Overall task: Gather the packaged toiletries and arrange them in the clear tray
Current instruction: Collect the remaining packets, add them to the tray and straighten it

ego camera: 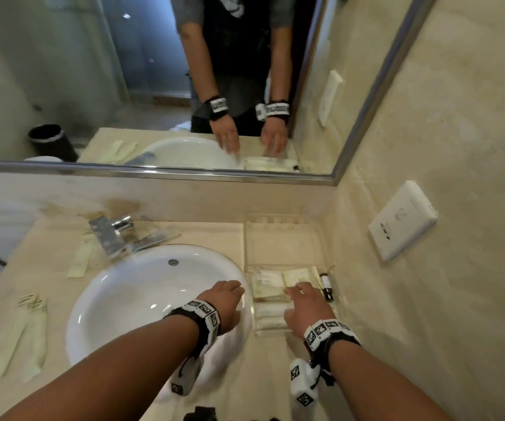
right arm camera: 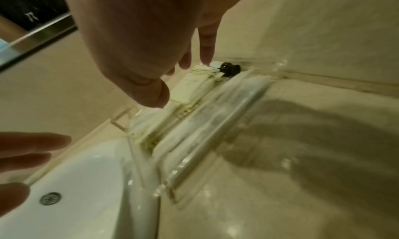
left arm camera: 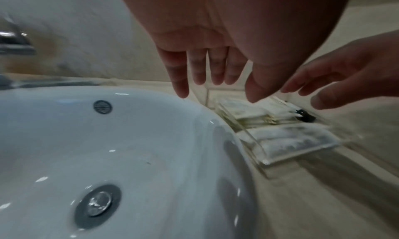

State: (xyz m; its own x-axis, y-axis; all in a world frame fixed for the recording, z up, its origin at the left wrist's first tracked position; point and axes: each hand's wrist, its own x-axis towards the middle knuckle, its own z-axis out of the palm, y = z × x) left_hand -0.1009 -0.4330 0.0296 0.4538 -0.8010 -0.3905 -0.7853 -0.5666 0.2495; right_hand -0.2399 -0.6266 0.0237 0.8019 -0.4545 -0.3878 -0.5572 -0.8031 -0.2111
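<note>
Loose packets [ego camera: 17, 335]: pale sachets lie on the counter left of the sink [ego camera: 142, 287], more by the tap [ego camera: 114, 235]; judged the ones left to gather.
Left hand [ego camera: 225, 302]: hovers over the sink's right rim, fingers straight and slightly spread, holding nothing; best sent toward the loose packets while the other hand tidies.
Clear tray [ego camera: 330, 270]: sits on the counter just right of the sink, against the side wall.
Packets in tray [ego camera: 268, 287]: flat sachets stacked in rows; keep them square and lying flat so more will fit.
Right hand [ego camera: 306, 311]: above the tray, fingers relaxed and apart, gripping nothing; whether the tips touch a packet I cannot tell. Press lightly, since the thin tray may slide.
Small dark bottle [ego camera: 326, 287]: lies at the tray's right edge; avoid knocking it.
</note>
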